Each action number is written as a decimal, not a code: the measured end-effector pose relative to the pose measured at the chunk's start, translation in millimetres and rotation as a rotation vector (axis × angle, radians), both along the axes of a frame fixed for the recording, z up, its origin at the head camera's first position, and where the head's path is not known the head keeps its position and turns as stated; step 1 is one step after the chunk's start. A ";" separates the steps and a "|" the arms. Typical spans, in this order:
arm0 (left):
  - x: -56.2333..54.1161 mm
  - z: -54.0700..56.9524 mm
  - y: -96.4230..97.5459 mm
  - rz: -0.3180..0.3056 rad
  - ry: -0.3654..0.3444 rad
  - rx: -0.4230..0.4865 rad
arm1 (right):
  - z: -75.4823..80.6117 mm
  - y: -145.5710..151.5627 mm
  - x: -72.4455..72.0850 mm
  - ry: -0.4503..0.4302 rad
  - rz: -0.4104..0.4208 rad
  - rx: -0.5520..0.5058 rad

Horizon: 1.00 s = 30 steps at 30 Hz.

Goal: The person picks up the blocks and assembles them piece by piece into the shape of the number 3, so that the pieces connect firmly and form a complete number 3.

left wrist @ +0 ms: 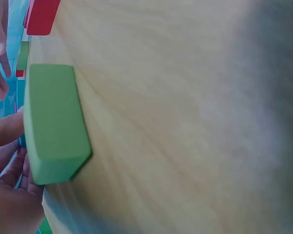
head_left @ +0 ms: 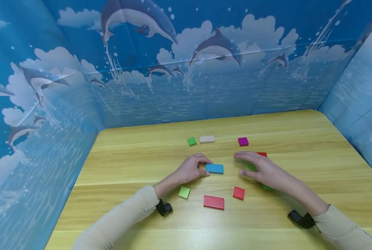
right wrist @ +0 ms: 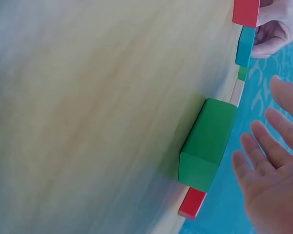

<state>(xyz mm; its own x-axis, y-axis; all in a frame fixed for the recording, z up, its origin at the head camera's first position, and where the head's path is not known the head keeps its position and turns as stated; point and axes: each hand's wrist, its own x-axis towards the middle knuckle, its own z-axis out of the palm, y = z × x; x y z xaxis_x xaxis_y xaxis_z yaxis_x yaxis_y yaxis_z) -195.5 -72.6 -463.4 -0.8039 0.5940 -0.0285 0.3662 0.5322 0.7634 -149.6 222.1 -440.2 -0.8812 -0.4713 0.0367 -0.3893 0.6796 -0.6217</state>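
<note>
My left hand (head_left: 193,168) pinches the left end of a blue rectangular block (head_left: 216,169) between thumb and fingers, in the middle of the table. To its right my right hand (head_left: 265,171) is held out with its fingers spread and nothing between them, palm facing the blue block. Under and behind the right hand lie green blocks (head_left: 267,187), partly hidden by it, and a red block (head_left: 262,154). In the right wrist view a green block (right wrist: 207,141) lies beside the open fingers. The left wrist view shows a light green block (left wrist: 56,122) nearest that wrist.
Toward the front lie a long red block (head_left: 213,202), a small red block (head_left: 238,193) and a light green block (head_left: 184,192). Farther back are a green block (head_left: 192,141), a whitish block (head_left: 207,139) and a purple block (head_left: 243,141). A dolphin-print curtain (head_left: 204,86) borders the wooden table (head_left: 136,152).
</note>
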 end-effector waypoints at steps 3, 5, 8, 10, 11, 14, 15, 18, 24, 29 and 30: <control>0.2 0.5 -2.2 0.012 -0.005 0.019 | 0.5 0.4 -0.1 -0.003 -0.002 -0.004; 0.3 0.9 -3.8 0.024 -0.017 0.033 | 0.9 0.7 0.2 -0.004 -0.003 -0.001; 1.0 2.0 -6.3 0.045 -0.036 0.048 | 1.5 1.6 0.8 -0.010 -0.010 -0.002; 1.0 2.6 -7.9 0.058 -0.040 0.053 | 1.7 2.3 1.1 -0.014 -0.015 -0.002; 0.9 2.9 -8.8 0.064 -0.041 0.056 | 1.7 2.7 1.2 -0.017 -0.018 -0.004; 0.0 2.8 -11.1 0.079 -0.035 0.058 | 1.5 4.1 0.8 -0.018 -0.022 -0.007; -0.4 2.5 -11.9 0.084 -0.033 0.054 | 1.4 4.6 0.6 -0.019 -0.023 -0.006; -1.5 0.6 -13.7 0.100 -0.027 0.044 | 0.9 6.0 0.8 -0.015 -0.024 -0.003; -2.0 3.3 -14.4 0.115 -0.031 0.032 | 2.5 10.8 2.1 0.001 -0.020 0.010; -3.5 4.2 -15.0 0.116 -0.034 0.017 | 4.1 16.2 2.4 0.003 -0.011 0.023; -4.1 4.0 -15.1 0.115 -0.033 0.012 | 4.5 17.4 2.3 0.003 -0.008 0.027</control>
